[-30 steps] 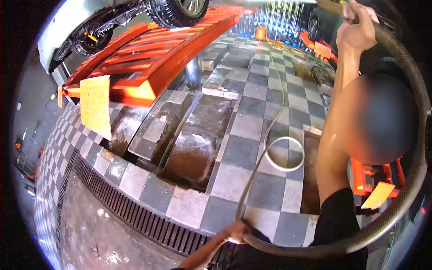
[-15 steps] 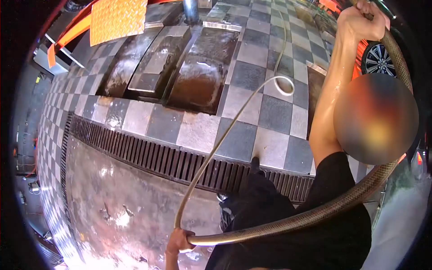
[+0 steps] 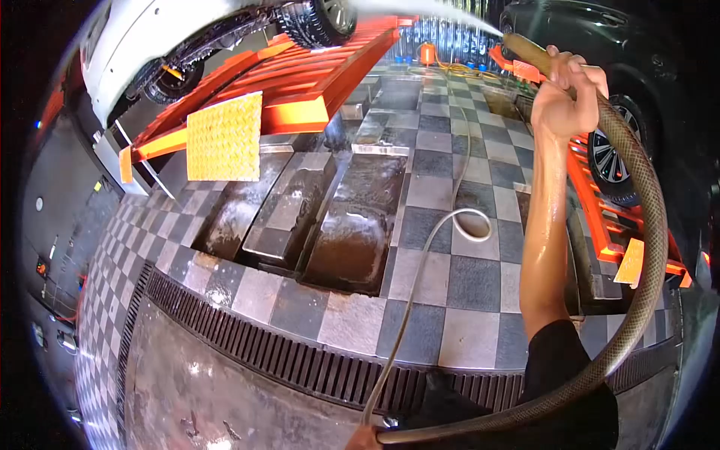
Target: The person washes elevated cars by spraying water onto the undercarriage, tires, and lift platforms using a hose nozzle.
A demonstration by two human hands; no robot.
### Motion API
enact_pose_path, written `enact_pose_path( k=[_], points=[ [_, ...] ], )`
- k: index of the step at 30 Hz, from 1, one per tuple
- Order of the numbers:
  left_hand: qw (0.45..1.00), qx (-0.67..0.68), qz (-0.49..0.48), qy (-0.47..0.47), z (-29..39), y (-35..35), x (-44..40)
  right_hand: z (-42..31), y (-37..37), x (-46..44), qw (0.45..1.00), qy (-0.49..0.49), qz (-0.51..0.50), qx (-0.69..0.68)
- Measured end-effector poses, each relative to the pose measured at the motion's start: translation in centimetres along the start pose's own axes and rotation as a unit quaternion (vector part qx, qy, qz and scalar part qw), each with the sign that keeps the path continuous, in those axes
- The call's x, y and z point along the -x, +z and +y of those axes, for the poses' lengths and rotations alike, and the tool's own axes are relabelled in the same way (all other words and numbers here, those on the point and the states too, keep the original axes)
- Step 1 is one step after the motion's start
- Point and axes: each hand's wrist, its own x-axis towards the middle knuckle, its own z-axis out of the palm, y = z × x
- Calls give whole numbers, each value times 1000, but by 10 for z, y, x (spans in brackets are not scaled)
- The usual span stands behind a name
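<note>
A thick, braided water hose (image 3: 654, 225) loops round the right side of the view. My right hand (image 3: 570, 94) is raised, its fingers wrapped around the hose just behind the open end. From that end a white water jet (image 3: 442, 10) shoots left towards a white car (image 3: 172, 37) on an orange lift ramp (image 3: 360, 64). Low at the bottom edge, my left hand (image 3: 364, 438) grips the hose where it bends; most of this hand is cut off by the frame. Beyond it, the hose runs forward across the checkered floor (image 3: 469, 337) in a small loop.
Sunken wet pits (image 3: 349, 240) lie in the floor ahead. A slotted drain grate (image 3: 300, 360) crosses in front of me. At right a dark car (image 3: 600, 45) stands by another orange ramp (image 3: 592, 202). An orange canister (image 3: 427, 54) is at the back.
My view has tilted up, bringing the white car, the hose end and the water jet into sight. Both hands keep hold of the hose; the left now sits at the bottom edge.
</note>
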Motion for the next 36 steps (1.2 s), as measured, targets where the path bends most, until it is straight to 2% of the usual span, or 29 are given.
enact_pose_path(
  k=[3,5,6,10,14,18,20,23,26,30,32,35,36],
  points=[
    [997,-41,-25,55,34,-12,-39,-2,-32,-14,999,-13,41,26],
    [994,-63,-43,72,47,-16,-61,-1,-56,-23,997,-47,67,-5],
    [993,-74,-54,77,50,-18,-71,-1,-69,-25,998,-43,36,-4],
    [986,-113,-95,73,50,-24,-104,-17,-46,-25,998,-28,24,-58],
    [976,-165,-133,49,55,-25,-131,-11,-41,-32,994,-61,-12,-94],
    [986,-131,-97,47,80,-31,-158,15,-66,-41,992,-100,-21,-72],
    [989,-119,-79,48,91,-34,-171,32,-84,-40,994,-88,29,-53],
    [992,-99,-54,49,105,-35,-188,67,-97,-41,991,-106,52,-65],
    [995,-78,-31,49,116,-43,-207,102,-73,-51,991,-109,56,-45],
    [996,-59,-11,58,116,-59,-228,133,-32,-55,989,-101,-5,-112],
    [996,-50,-2,67,114,-69,-240,146,-17,-48,984,-93,-93,-122],
    [996,-42,4,75,110,-86,-251,178,-23,-55,981,-136,-101,-93],
    [996,-41,7,79,110,-94,-257,187,-22,-59,985,-143,-63,-71]
  ],
)
